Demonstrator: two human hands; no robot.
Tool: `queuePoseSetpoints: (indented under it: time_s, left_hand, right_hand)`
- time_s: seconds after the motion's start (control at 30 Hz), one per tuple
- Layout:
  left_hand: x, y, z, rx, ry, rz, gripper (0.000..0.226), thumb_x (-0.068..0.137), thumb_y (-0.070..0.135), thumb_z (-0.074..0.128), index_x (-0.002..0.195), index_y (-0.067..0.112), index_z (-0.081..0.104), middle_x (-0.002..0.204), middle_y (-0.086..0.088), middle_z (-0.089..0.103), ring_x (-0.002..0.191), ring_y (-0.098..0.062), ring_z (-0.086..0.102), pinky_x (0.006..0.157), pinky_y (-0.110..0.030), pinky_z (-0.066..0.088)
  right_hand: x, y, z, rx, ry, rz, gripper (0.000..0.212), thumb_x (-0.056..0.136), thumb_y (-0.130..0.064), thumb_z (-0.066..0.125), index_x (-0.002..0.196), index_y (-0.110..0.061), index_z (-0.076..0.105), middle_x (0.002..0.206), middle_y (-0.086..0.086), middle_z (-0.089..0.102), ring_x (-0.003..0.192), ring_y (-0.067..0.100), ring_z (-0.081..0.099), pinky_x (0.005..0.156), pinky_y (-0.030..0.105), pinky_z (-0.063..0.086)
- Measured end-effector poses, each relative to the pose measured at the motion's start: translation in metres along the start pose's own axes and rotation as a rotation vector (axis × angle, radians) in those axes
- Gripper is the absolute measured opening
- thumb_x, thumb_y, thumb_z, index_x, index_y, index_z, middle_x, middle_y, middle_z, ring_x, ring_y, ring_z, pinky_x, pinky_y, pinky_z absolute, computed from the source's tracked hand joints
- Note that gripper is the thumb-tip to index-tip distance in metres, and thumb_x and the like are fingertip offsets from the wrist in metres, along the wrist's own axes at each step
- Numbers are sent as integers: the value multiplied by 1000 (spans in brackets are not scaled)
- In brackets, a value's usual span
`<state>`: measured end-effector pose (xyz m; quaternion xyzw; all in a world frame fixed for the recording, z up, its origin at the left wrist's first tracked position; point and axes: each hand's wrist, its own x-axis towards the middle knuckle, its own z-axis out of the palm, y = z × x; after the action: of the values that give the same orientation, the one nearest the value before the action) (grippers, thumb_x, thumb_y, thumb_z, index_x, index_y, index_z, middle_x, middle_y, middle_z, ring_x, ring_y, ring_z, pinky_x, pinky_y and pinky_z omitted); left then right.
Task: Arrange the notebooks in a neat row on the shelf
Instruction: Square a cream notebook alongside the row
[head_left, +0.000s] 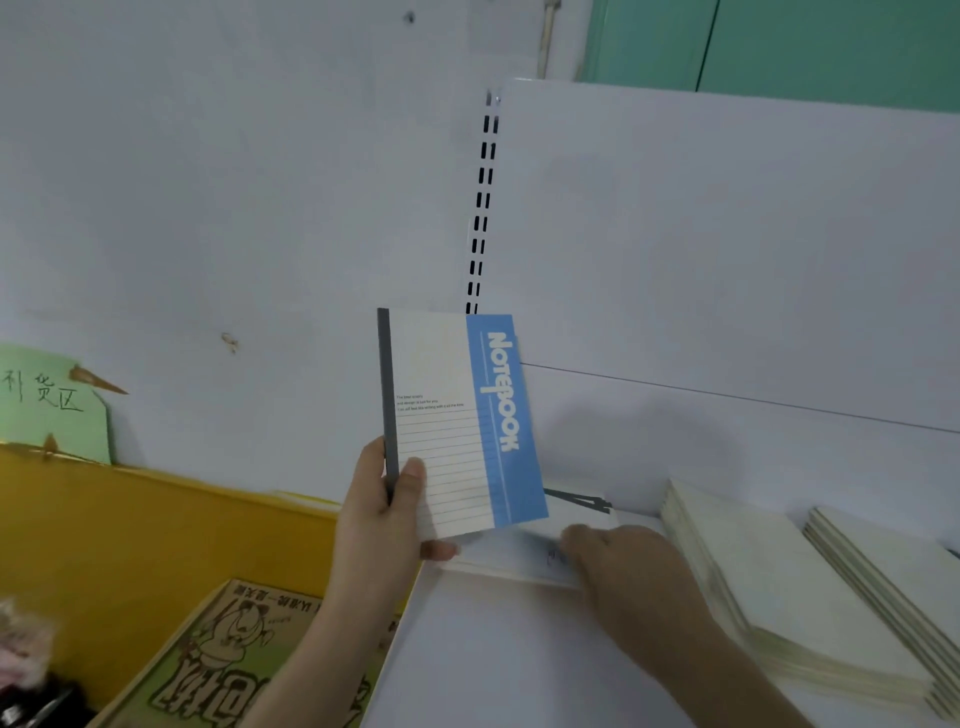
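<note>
Left hand holds a notebook upright above the left end of the white shelf; grip is a pinch, thumb on the front cover near the dark spine, fingers curled behind and under the bottom edge. Cover is cream with ruled lines, blue band on the right side with "NOTEBOOK" printed vertically. Notebook slightly tilted, bottom edge just above a flat notebook lying on the shelf.

Right hand rests on that flat notebook, fingers laid over its right part; whether the fingertips curl round an edge, cannot tell, blurred. A dark printed mark shows on the flat notebook's far edge.

Right of the hands, two stacks lying flat on the shelf: a cream stack just beside the right wrist, and a second stack at the far right, partly cut by the frame edge. Stacks near each other, close to touching.

Behind: white back panel with a slotted upright. Left of the shelf, a yellow bin, a green paper sign with handwriting, and a cartoon-printed box at near left.
</note>
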<state>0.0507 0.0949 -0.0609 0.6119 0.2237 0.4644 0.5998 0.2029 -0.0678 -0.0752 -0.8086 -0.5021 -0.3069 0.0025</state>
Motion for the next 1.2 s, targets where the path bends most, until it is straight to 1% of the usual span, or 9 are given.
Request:
queuePoseSetpoints:
  time_s: [0.17, 0.3, 0.47, 0.6, 0.7, 0.77, 1.07, 1.13, 1.2]
  left_hand:
    - [0, 3, 0, -31, 36, -6, 24, 104, 20, 47, 121, 36, 48, 106, 5, 66, 94, -24, 65, 51, -33, 59]
    - [-1, -2, 3, -17, 57, -33, 24, 104, 22, 46, 123, 35, 47, 106, 4, 64, 95, -25, 63, 51, -33, 59]
    - [-6, -4, 12, -40, 11, -75, 24, 104, 20, 46, 123, 34, 49, 106, 4, 65, 95, -22, 63, 53, -36, 59]
    - [-19, 4, 23, -67, -80, -87, 20, 103, 25, 46, 120, 35, 52, 100, 7, 67, 86, -19, 67, 52, -39, 59]
    - [-30, 11, 33, -62, -138, -74, 11, 101, 34, 48, 109, 39, 53, 90, 7, 70, 74, -13, 70, 48, -37, 58]
    - [-37, 12, 39, -3, -167, -27, 11, 98, 37, 51, 109, 37, 51, 89, 5, 69, 71, -11, 69, 47, -36, 58]
    - [-64, 2, 61, -204, -414, -92, 29, 101, 22, 49, 124, 38, 45, 100, 18, 64, 91, -10, 67, 51, -44, 60]
    - [-72, 1, 68, -265, -476, -130, 29, 102, 19, 46, 123, 38, 47, 102, 18, 64, 93, -12, 67, 53, -47, 60]
    - [-82, 0, 75, -302, -510, -149, 30, 103, 16, 45, 123, 38, 49, 105, 16, 65, 93, -12, 67, 55, -49, 60]
  right_hand:
    - [3, 25, -21, 81, 180, 253, 7, 73, -11, 59, 76, -15, 55, 50, 3, 51, 36, 29, 49, 35, 32, 37]
    - [1, 38, -46, 285, 366, 511, 18, 97, -23, 47, 88, -15, 60, 54, 0, 55, 45, 30, 52, 46, 31, 38]
    - [-8, 31, -61, 723, 556, 722, 29, 100, -29, 44, 76, -17, 56, 59, -7, 53, 57, 6, 49, 52, 21, 31]
    - [-14, 15, -53, 885, 524, 837, 35, 99, -30, 46, 70, -15, 58, 62, -3, 58, 60, 7, 52, 53, 16, 34]
    - [-21, 2, -43, 836, 477, 864, 40, 99, -33, 45, 68, -11, 56, 61, 3, 57, 60, 19, 52, 58, 32, 40]
    - [-26, -5, -40, 839, 479, 863, 39, 99, -32, 45, 68, -12, 54, 61, 1, 56, 60, 18, 51, 57, 32, 39]
    - [-66, -6, -52, 972, 471, 915, 25, 97, -28, 52, 75, -33, 64, 75, -20, 65, 67, -4, 56, 61, 21, 45]
    - [-77, -4, -55, 1033, 458, 949, 22, 96, -27, 54, 88, -43, 67, 83, -31, 67, 75, -9, 61, 67, 16, 50]
    - [-92, 1, -56, 1064, 445, 963, 22, 96, -28, 54, 105, -43, 68, 94, -27, 69, 84, -3, 66, 74, 27, 56]
